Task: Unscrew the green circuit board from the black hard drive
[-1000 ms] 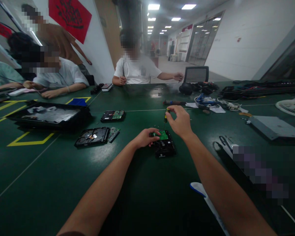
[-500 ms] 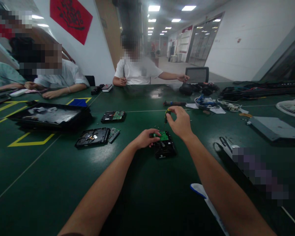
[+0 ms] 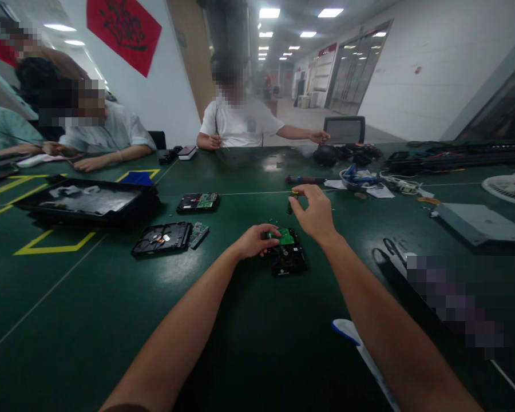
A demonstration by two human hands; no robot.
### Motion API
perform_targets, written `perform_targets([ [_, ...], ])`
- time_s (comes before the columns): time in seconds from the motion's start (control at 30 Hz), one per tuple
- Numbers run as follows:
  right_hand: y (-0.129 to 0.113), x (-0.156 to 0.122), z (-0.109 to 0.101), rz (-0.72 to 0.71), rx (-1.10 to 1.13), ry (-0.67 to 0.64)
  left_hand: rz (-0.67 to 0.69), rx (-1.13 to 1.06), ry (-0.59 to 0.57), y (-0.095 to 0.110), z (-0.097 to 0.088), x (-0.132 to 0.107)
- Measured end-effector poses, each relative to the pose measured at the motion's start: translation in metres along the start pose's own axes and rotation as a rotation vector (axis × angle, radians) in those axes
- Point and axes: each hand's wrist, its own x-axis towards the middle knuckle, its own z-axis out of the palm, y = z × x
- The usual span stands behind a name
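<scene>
A black hard drive point(image 3: 288, 260) with a green circuit board point(image 3: 286, 236) lies flat on the dark green table. My left hand point(image 3: 257, 241) grips its left side, thumb and fingers closed around the edge and over the board. Above the drive's far right corner, my right hand point(image 3: 315, 209) pinches the handle of a small yellow-and-black screwdriver point(image 3: 290, 205). The screwdriver stands upright with its tip down at the board's far edge; whether the tip sits in a screw is too small to tell. Several tiny screws point(image 3: 274, 221) lie just beyond the drive.
To the left lie two more hard drives point(image 3: 161, 239) point(image 3: 197, 202), a loose circuit board point(image 3: 198, 234) and a black tray point(image 3: 90, 200). Another screwdriver point(image 3: 304, 180) lies ahead. A grey metal case point(image 3: 483, 224) is at right. Other people point(image 3: 240, 123) sit across the table.
The screwdriver's handle has turned slightly between my right fingers. My left hand and the hard drive stay in place. A person at the far left has shifted their head a little.
</scene>
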Motion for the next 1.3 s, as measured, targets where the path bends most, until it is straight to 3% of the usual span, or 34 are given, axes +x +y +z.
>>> perform_targets([
  [1.3,0.001,0.0006,0.0014,0.039,0.045,0.031,-0.004,0.004,0.007,-0.0023,0.0002,0.0004],
])
